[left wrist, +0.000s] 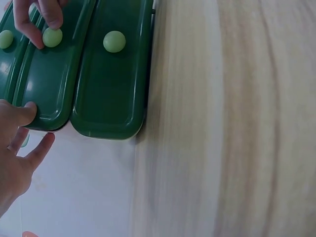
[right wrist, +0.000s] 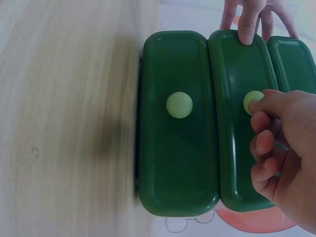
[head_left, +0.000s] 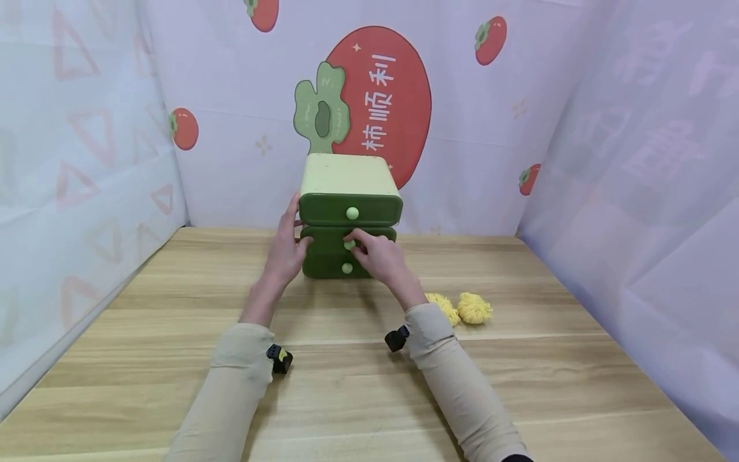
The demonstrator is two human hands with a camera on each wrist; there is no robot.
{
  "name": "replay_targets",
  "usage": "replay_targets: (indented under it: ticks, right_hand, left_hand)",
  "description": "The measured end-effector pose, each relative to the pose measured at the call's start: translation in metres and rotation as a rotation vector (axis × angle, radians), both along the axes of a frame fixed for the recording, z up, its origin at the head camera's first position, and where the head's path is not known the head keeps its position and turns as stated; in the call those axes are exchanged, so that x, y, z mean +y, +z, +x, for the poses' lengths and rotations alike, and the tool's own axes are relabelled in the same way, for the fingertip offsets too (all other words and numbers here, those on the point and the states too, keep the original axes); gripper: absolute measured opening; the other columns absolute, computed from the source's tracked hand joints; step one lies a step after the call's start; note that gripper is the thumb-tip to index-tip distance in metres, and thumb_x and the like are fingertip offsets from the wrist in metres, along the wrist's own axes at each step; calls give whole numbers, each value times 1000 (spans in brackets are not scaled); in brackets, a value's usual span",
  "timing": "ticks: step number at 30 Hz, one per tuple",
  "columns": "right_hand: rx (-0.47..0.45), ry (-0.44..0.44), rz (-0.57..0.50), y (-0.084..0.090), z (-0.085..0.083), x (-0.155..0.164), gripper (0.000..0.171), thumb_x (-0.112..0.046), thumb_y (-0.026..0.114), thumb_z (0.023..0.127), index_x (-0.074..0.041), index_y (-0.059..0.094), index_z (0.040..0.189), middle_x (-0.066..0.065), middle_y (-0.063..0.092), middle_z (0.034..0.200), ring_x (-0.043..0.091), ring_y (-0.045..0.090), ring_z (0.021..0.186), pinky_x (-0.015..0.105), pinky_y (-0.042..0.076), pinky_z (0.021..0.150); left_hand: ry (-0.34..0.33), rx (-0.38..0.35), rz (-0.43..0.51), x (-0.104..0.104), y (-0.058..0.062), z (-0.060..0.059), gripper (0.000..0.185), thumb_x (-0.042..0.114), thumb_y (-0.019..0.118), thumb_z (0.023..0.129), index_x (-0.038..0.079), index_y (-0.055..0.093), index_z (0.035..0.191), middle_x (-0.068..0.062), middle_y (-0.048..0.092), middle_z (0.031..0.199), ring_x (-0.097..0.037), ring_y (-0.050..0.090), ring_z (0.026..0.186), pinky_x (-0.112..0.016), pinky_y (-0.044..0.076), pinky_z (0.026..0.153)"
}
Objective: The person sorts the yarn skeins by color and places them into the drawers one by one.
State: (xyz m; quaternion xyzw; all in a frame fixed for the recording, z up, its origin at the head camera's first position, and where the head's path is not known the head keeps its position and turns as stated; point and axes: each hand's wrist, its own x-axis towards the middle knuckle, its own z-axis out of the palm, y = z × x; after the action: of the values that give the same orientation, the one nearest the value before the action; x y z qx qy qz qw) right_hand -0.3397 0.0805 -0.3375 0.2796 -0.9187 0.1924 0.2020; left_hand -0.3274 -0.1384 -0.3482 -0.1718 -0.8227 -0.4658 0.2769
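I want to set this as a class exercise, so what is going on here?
A person sits at a wooden table with a small green chest of three drawers. The right hand pinches the middle drawer's knob, while the left hand steadies the chest's side. All the drawers look closed. Two yellow yarn balls lie nearby.

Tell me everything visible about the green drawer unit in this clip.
The drawer unit is small, with a pale cream top and three stacked dark green, glossy, plastic-looking drawers, each with a light green round knob. It stands upright on the wooden table, near the printed backdrop. The top drawer juts out further than the two below. The left hand touches its left side at the middle drawer; the right hand pinches the middle knob.
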Motion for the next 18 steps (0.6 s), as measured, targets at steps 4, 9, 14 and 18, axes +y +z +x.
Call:
replay_targets:
  ticks: [4,9,14,18]
  right_hand:
    - [-11,-16,3,-1,0,-3,20,-20,59,99,-25,66,117,-2,45,55,13,39,48,27,25,47]
    - [30,29,35,-2,0,-4,18,-21,62,98,-24,66,115,-3,53,61,12,44,50,25,29,47]
    - [7,173,100,-3,0,-2,15,-21,66,96,-22,71,110,-5,63,74,10,53,61,23,41,56]
    - [-47,184,152,-6,0,-1,17,-24,68,95,-24,72,112,-5,65,78,9,56,67,26,47,62]
  left_hand:
    - [18,27,-9,0,-2,0,92,-13,56,93,29,10,161,-15,34,156,-38,53,127,-51,56,88]
    - [27,20,-2,-2,-5,-1,91,-12,55,94,30,10,161,-18,42,149,-38,54,126,-52,56,89]
    - [44,1,-10,-3,-6,0,92,-10,57,94,34,11,160,-23,52,133,-37,54,126,-50,56,90]
    - [48,8,-24,-2,-5,1,92,-9,57,94,35,11,160,-24,56,125,-38,54,125,-50,57,90]
